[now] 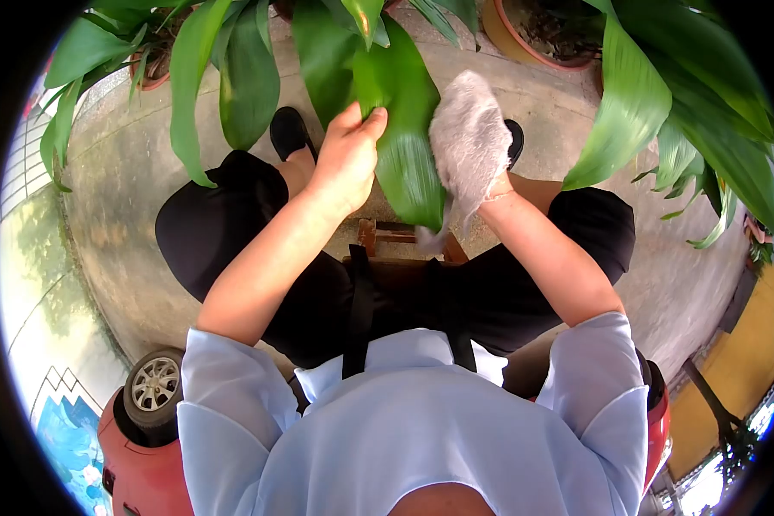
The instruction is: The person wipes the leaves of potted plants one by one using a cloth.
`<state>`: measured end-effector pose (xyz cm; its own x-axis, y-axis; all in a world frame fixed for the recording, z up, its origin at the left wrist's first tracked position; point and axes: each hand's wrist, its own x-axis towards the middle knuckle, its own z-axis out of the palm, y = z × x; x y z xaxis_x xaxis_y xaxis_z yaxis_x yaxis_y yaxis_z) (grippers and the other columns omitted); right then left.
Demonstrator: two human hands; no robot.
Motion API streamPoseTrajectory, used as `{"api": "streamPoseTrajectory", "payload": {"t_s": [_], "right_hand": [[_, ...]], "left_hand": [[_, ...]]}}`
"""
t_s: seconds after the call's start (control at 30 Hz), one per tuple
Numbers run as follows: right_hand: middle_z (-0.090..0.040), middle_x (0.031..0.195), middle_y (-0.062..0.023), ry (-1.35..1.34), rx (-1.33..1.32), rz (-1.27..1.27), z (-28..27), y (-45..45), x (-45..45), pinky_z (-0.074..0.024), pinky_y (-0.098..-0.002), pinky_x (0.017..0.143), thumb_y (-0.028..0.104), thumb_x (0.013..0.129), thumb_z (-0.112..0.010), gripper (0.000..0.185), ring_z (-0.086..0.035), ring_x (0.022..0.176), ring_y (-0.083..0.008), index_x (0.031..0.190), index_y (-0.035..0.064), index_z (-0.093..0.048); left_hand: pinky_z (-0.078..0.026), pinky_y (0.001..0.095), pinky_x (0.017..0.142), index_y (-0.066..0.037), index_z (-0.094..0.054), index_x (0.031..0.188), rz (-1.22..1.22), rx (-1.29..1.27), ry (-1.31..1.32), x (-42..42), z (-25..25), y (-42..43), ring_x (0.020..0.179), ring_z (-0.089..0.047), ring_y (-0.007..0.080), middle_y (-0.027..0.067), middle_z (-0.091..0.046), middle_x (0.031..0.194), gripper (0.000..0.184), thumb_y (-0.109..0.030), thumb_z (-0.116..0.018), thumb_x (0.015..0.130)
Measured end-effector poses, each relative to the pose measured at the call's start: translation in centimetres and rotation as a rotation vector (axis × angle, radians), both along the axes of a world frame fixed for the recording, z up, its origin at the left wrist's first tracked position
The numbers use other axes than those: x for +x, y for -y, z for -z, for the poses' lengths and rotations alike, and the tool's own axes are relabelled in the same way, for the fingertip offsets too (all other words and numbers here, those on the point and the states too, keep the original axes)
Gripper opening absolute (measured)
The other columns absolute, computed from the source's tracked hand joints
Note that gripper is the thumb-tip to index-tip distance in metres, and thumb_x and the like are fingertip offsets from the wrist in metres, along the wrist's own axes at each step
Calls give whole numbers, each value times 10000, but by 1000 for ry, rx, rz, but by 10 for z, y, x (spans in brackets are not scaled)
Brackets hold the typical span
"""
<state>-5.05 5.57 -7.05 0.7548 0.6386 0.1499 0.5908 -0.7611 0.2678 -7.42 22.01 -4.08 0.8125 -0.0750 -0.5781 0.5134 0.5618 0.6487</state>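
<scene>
Concrete floor (116,215), hands (346,159) at leaf (408,159), grey cloth (469,133)

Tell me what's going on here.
A seated person in a light blue shirt has the left hand pinching a long, glossy green leaf. The right hand, mostly hidden by a fuzzy grey cloth, is at the leaf's right edge; whether cloth and leaf touch is hard to tell. A round terracotta-coloured pot stands beyond.

Bright daylight out here, just plain concrete floor (116,198), bit of a wooden stool (367,234), red car (150,482) by a blue-painted wall (67,439), yellowish stretch (731,344) off right.
</scene>
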Motion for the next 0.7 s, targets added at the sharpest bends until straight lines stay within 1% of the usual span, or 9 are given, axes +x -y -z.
{"api": "streamPoseTrajectory", "payload": {"t_s": [0.1,0.17,0.23,0.3,0.37,0.4,0.5,0.57,0.7], "right_hand": [[-436,1304,-221,-205,-152,212,-3,11,4,-290,-571,1019,96,826,-493,451,-375,1230,-391,1260,-19,-464],[-437,1305,-217,-155,403,31,42,27,-4,-315,-557,1019,96,837,-502,460,-387,1222,-378,1276,-26,-441],[-461,1277,-208,107,-220,-107,-8,0,-16,-354,-527,1010,86,838,-504,455,-429,1187,-368,1265,-53,-432],[-487,1238,-191,53,-300,-155,-18,-21,-24,-376,-440,1025,73,825,-526,438,-465,1165,-306,1223,-91,-440],[-508,1202,-156,-420,660,-15,-29,-41,-21,-390,-346,998,31,826,-567,471,-482,1146,-241,1271,-10,-418],[-525,1166,-151,-552,845,-30,-21,-42,-19,-404,-346,959,37,816,-570,425,-497,1109,-248,1224,8,-453],[-574,1057,-133,-664,895,7,19,-28,10,-443,-346,840,55,786,-578,297,-544,997,-269,1083,62,-557],[-597,718,-174,-423,875,176,20,-40,55,-453,-413,614,67,723,-526,103,-567,714,-358,715,48,-627],[-584,706,-182,-603,962,347,33,-34,53,-464,-421,639,134,791,-500,194,-583,726,-365,694,17,-621]], "left_hand": [[-357,278,969,22,-504,1203,16,69,33,-4,0,3,1088,-491,154,78,-550,1177,280,-75,-403,961],[-367,286,966,14,-504,1203,7,26,-29,-1,-4,0,1087,-495,162,80,-550,1176,282,-102,-405,966],[-379,299,965,2,-497,1213,-10,-72,-117,1,-14,-1,1085,-504,172,83,-550,1180,298,-147,-399,975],[-387,318,969,-11,-483,1227,-61,-283,-119,0,-15,1,1085,-514,181,84,-551,1183,328,-208,-386,983],[-385,347,988,-25,-453,1255,-71,-387,-98,-1,-12,4,1105,-516,189,86,-536,1218,395,-302,-357,991],[-363,345,1010,-35,-440,1272,-41,-442,-118,-4,-13,5,1137,-493,186,75,-516,1247,416,-330,-373,986],[-319,341,1043,-45,-410,1302,3,-400,-134,-7,-25,8,1195,-439,181,51,-485,1279,464,-376,-383,978],[-302,348,1049,-51,-368,1333,98,-444,-58,-9,-14,5,1242,-392,187,39,-433,1335,479,-378,-356,983],[-386,339,977,-30,-460,1239,153,-294,6,-6,-17,1,1120,-505,177,71,-531,1221,449,-386,-376,979]]}}
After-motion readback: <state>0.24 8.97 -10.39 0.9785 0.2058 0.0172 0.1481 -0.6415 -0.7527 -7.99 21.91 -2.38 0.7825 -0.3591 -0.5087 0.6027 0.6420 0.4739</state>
